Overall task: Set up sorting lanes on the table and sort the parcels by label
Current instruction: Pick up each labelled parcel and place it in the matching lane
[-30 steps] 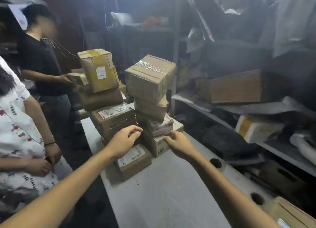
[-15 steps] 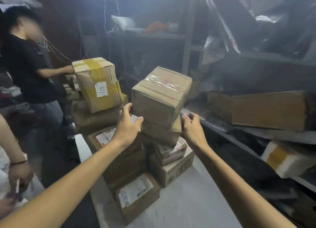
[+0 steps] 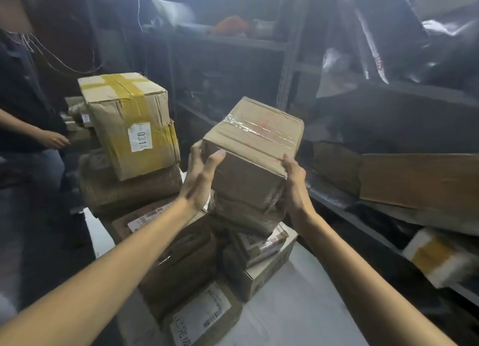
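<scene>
A brown cardboard parcel with clear tape (image 3: pixel 255 143) tops the right stack on the white table (image 3: pixel 305 299). My left hand (image 3: pixel 201 176) holds its left side, thumb on the front face, and my right hand (image 3: pixel 294 182) grips its right lower corner. Under it sit a crumpled brown parcel (image 3: pixel 246 213), a small labelled parcel (image 3: pixel 261 242) and a carton (image 3: pixel 259 273). To the left rises another stack topped by a yellow-taped parcel (image 3: pixel 129 122) with a white label. A flat labelled parcel (image 3: pixel 202 317) lies at the front.
A person in dark clothes (image 3: pixel 23 117) stands at the left, one hand reaching toward small boxes behind the yellow-taped parcel. Metal shelving (image 3: pixel 287 68) stands behind the table. Flattened cardboard (image 3: pixel 420 179) and a yellow-taped package (image 3: pixel 438 257) lie on racks to the right.
My hands rose from the bottom of the stack to the top clear-taped parcel and took hold of its sides. The view moved closer and tilted up.
</scene>
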### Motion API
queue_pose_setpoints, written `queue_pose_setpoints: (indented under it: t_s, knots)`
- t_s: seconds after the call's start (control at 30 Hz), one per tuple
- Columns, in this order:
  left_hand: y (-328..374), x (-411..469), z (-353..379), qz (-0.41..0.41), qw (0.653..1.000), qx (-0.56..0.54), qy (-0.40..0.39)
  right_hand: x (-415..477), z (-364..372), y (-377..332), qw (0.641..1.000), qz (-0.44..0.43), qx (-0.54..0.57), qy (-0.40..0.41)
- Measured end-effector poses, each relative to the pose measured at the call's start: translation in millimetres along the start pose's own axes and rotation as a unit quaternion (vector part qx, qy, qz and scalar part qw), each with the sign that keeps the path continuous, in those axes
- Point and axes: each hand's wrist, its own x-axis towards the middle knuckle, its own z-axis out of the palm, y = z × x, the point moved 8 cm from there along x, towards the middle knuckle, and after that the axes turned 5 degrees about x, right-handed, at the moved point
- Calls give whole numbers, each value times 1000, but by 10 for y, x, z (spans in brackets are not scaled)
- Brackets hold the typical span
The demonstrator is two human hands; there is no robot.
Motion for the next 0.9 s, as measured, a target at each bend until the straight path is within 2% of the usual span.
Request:
queue_pose_setpoints:
  t_s: [0.3,0.43,0.6,0.9]
  knots:
    - [102,1,-37,4,999,36,28,-125,-30,-6,999,25,36,-1]
    - [264,-31,-88,27,998,40,47,-253,34,-193,998,-18,46,-34]
    - [454,-276,-136,47,997,18,52,-400,-50,-298,998,-15,59,-27]
    - [556,-1030,-33,-49,996,-41,65,-1105,-421,-291,998,-12,51,-38]
